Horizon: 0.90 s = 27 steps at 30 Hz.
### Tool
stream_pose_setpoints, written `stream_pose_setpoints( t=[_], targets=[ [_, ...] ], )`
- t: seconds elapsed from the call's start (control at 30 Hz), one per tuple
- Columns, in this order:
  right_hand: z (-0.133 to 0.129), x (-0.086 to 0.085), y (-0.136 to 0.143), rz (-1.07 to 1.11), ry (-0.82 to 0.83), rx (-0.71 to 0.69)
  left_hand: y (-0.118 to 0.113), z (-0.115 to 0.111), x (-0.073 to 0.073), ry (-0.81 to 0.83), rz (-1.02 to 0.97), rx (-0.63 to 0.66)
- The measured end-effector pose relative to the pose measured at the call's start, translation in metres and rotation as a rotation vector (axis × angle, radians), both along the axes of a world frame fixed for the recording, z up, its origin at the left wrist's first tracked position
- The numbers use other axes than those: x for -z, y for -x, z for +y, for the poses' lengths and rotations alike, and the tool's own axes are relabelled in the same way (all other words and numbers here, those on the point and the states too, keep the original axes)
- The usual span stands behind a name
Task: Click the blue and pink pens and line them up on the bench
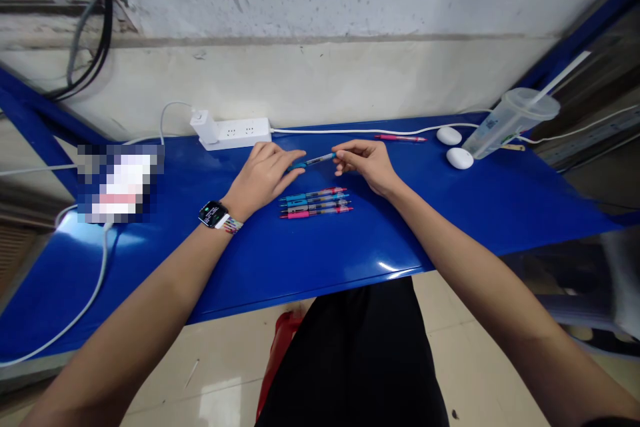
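Observation:
A clear-barrelled pen with blue ends (pixel 320 160) is held slightly tilted above the blue table. My right hand (pixel 367 163) pinches its right end between thumb and fingers. At the other end, my left hand (pixel 263 173) has thumb and forefinger apart, with the pen's blue end in the gap; whether it touches the skin is unclear. Below the hands, several pens lie side by side in a stack of rows, among them a pink-gripped pen (pixel 315 213) nearest the front and a blue one (pixel 315 201) farther back.
On the blue table (pixel 310 257), a white power strip (pixel 245 133) and a red pen (pixel 400 138) lie near the wall. To the right stand a plastic cup with straw (pixel 510 123) and two white rounded objects (pixel 459 158). A pixelated device (pixel 120 183) with cables sits left.

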State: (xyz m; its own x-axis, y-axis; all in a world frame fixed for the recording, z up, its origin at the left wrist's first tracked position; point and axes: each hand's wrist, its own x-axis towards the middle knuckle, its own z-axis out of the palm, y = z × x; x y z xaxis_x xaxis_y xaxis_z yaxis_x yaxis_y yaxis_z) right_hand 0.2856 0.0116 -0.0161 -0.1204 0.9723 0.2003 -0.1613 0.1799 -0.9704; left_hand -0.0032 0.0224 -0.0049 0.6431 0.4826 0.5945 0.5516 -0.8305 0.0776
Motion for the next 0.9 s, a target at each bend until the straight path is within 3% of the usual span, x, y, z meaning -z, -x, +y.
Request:
stream_pose_setpoints(
  t=[0.37, 0.53, 0.9],
  targets=[
    [0.0003, 0.0015, -0.0002, 0.079, 0.036, -0.011, 0.0035, 0.0007, 0.003, 0.053, -0.104, -0.086],
    [0.0009, 0.0009, -0.0009, 0.074, 0.054, 0.0, 0.0048, 0.0009, 0.0032, 0.069, -0.078, -0.066],
    [-0.0022, -0.0042, -0.0012, 0.111, 0.052, -0.018, 0.0064, 0.0074, 0.0051, 0.215, -0.267, -0.115]
  ],
)
